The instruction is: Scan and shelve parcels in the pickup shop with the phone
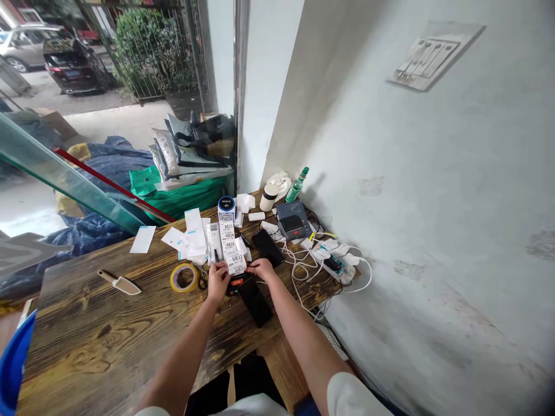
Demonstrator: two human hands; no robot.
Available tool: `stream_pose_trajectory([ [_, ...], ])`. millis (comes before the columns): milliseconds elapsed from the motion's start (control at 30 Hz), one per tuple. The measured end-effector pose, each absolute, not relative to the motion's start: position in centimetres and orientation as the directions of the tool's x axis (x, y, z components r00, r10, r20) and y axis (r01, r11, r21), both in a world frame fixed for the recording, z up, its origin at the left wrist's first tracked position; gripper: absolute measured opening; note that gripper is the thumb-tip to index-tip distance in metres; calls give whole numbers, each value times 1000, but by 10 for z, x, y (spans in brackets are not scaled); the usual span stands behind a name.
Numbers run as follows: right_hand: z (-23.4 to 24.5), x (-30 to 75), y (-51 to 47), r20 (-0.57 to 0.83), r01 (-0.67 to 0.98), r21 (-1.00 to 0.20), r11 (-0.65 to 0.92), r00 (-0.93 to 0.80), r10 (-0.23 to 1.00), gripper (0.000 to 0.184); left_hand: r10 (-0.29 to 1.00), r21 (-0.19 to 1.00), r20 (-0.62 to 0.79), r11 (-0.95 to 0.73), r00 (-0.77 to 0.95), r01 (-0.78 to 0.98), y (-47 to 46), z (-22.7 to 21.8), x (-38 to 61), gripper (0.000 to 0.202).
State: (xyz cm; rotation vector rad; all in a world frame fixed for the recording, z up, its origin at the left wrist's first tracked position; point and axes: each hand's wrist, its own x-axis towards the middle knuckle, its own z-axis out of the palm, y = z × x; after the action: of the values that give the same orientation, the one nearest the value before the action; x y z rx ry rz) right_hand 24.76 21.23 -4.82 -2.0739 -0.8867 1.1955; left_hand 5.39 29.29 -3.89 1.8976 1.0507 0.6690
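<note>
A strip of printed number labels [229, 242] runs up the table, its near end lying over a small black device with an orange button [237, 282]. My left hand [219, 280] pinches the left edge of the strip's near end. At the opposite edge, the fingers of my right hand [260, 268] are closed on the strip's corner. A black phone [255, 301] lies just below the device, and a second dark phone [267, 247] is beyond my right hand. Left of the strip is a clear plastic packet [214, 240].
A roll of yellow tape [184, 278] and black scissors [202, 281] lie left of my hands. Farther left is a knife in a light sheath [121, 283]. White cables and a power strip [336, 261] crowd the right side by the wall. A green bottle [297, 186] stands at the back.
</note>
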Motion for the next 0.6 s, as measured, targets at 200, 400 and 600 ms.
stream_pose_trajectory([
  [200,-37,234,206,-287,351,-839,-416,365,886,18,902,843,64,-278,428,461,302,-28,64,23],
  [400,-40,229,213,-224,412,-836,-363,348,910,20,903,829,89,-302,421,471,290,-20,51,18],
  [600,-46,235,223,-235,397,-852,-342,294,926,20,945,799,71,-246,320,548,269,-25,36,20],
])
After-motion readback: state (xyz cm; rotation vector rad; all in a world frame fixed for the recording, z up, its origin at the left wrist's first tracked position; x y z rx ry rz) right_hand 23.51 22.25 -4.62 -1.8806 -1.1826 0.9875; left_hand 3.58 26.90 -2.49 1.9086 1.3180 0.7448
